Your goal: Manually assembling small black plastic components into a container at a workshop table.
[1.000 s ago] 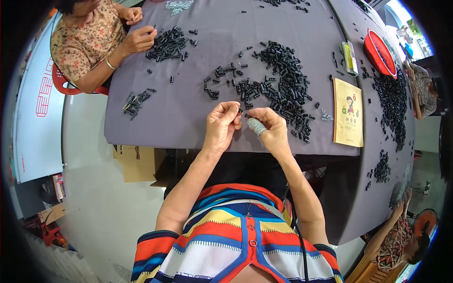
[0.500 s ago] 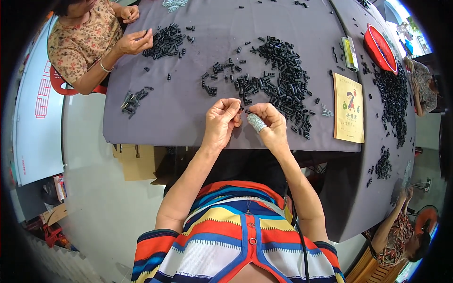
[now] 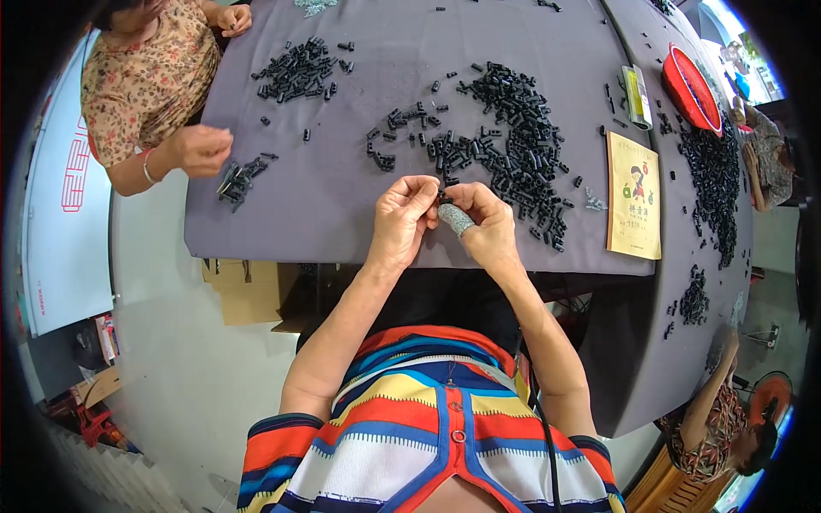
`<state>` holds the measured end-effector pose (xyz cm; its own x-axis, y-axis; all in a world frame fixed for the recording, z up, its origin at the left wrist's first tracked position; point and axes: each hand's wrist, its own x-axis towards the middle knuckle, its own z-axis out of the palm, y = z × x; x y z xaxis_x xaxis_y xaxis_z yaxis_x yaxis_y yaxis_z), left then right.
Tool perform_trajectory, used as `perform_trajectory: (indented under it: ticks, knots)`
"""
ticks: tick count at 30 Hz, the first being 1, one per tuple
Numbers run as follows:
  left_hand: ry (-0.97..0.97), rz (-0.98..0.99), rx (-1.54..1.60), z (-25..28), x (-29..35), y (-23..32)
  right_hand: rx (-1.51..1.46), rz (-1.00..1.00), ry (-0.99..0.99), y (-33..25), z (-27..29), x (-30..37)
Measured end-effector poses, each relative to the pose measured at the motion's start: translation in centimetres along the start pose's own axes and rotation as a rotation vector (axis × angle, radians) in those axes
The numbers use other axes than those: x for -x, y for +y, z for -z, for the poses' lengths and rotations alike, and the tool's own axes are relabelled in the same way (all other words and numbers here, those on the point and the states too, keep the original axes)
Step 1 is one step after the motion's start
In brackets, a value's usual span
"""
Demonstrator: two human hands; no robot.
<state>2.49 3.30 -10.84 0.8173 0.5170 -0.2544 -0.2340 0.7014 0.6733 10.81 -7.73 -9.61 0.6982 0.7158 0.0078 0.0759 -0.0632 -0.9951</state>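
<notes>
Looks like your left hand (image 3: 402, 218) and right hand (image 3: 486, 224) are meeting at the fingertips, pinching a small black piece (image 3: 443, 197) over the gray table (image 3: 299, 214). A gray wrap (image 3: 456, 220) is covering your right thumb. The big black pile (image 3: 517, 124) is kinda crowding the space just beyond, with a yellow booklet (image 3: 634, 197) lying to its right and a red basket (image 3: 680, 92) sitting farther out. Off left, 1 co-worker's hand (image 3: 201, 151) is hovering near a small dark heap (image 3: 244, 179).

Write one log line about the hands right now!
left hand: pinching small black piece | right hand: pinching there too, grey-wrapped thumb | beyond: black-piece pile
</notes>
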Motion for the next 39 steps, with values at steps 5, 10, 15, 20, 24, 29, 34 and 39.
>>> perform_trajectory:
  ticks: [5, 10, 15, 20, 24, 29, 34, 39]
  knots:
    - [0.024, 0.0, 0.011, 0.0, 0.0, -0.1, -0.002, 0.054, 0.01, 0.2, -0.3, -0.1]
    - [-0.02, -0.005, 0.039, 0.2, -0.1, -0.3, -0.261, 0.101, 0.013, 0.0, 0.1, 0.1]
    - [0.004, 0.007, 0.032, -0.1, -0.1, 0.0, -0.221, 0.035, -0.003, 0.1, 1.0, 0.5]
    - [0.028, 0.013, 0.013, -0.3, 0.0, 0.1, 0.092, 0.099, -0.083, -0.5, 0.8, 0.5]
    - [0.038, 0.007, -0.01, -0.4, 0.0, 0.0, -0.07, -0.012, 0.041, 0.1, 0.4, 0.8]
    - [0.029, -0.024, -0.067, -0.4, 0.1, -0.1, -0.005, 0.004, 0.009, 0.0, 0.4, 0.9]
    - [0.031, -0.054, -0.099, -0.5, 0.1, -0.2, -0.066, 0.009, 0.04, 0.0, 0.2, 0.9]
    - [0.039, -0.121, -0.211, -0.7, 0.4, -0.6, -0.035, 0.002, 0.037, -0.3, 0.3, 1.1]
